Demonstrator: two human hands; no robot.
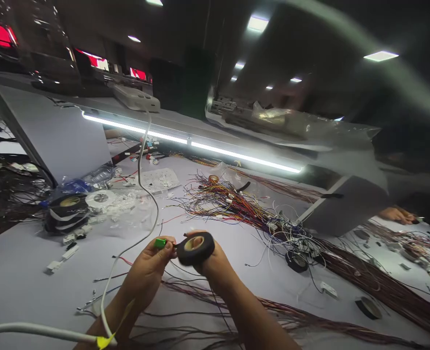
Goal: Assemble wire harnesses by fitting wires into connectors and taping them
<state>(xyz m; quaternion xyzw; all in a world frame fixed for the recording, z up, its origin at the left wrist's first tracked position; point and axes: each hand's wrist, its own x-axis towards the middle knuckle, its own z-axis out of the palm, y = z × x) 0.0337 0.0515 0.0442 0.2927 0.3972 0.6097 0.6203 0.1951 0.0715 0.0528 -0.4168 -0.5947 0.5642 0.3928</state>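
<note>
We see our left hand (146, 266) closed in a pinch, fingertips gripping a small green connector (160, 243) just above the counter (18, 272). Our right hand (212, 262) is curled around a black tape roll (196, 247), holding it upright with its open core facing us. A short strip of tape stretches from the roll to the green connector, so the two sit just beside each other between our hands, near the front middle of the counter.

Thin loose wires (186, 291) lie on the counter under both wrists. A white cable (142, 160) curves down past the left hand toward the near-left corner. Farther back, a tangled bundle of coloured wires (229, 201) spreads toward the right, with another black roll (295, 260) lying flat beside it. To the left stands a stack of tape rolls (67, 211), well apart from our hands. A long lit lamp bar (200, 144) runs across the back. At the far right, another person's hand (395, 214) rests on the counter among more wires.
</note>
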